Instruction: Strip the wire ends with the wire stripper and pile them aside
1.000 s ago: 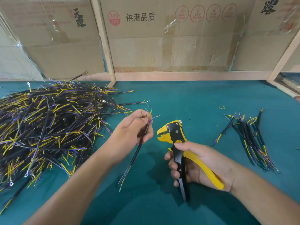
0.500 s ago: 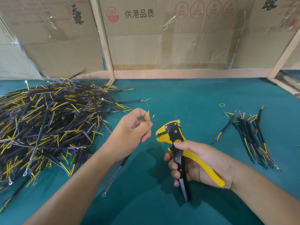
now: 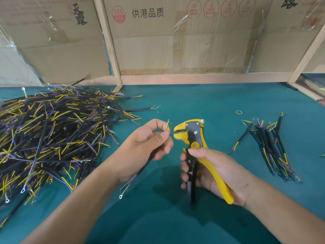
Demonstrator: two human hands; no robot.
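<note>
one black-sheathed cable with yellow and purple inner cores [image 3: 140, 170] is in play, pinched in the left hand [image 3: 146, 147] between thumb and forefinger. a second ago that hand held the cable with both cores fanned loosely above the fingers and a clear gap to the tool; now the purple core end sits right at the mouth of the yellow-and-black wire stripper [image 3: 195, 138], while the yellow core [image 3: 167, 125] is bent up out of the way. so the cores have been separated and one has been brought to the tool. the lower end of the cable hangs below the hand toward the teal cloth tabletop [image 3: 202, 103], showing a small ring terminal [image 3: 120, 196].

right hand [image 3: 211, 171] wraps the stripper's handles, fingers curled round them, handles spread apart, so the jaws look open and not yet squeezed. this hand and tool have barely moved over the last second.

judgement: feed-in step, strip itself not done. whether the purple end is actually inside the jaws or just touching the front is too small to tell.

big tangled heap of black, yellow and purple cables [image 3: 52, 138] lies left of the hands, probably unprocessed stock. smaller bundle of similar cables [image 3: 269, 147] lies well to the right, likely the done pile. small tan rubber band [image 3: 239, 112] near it.
</note>
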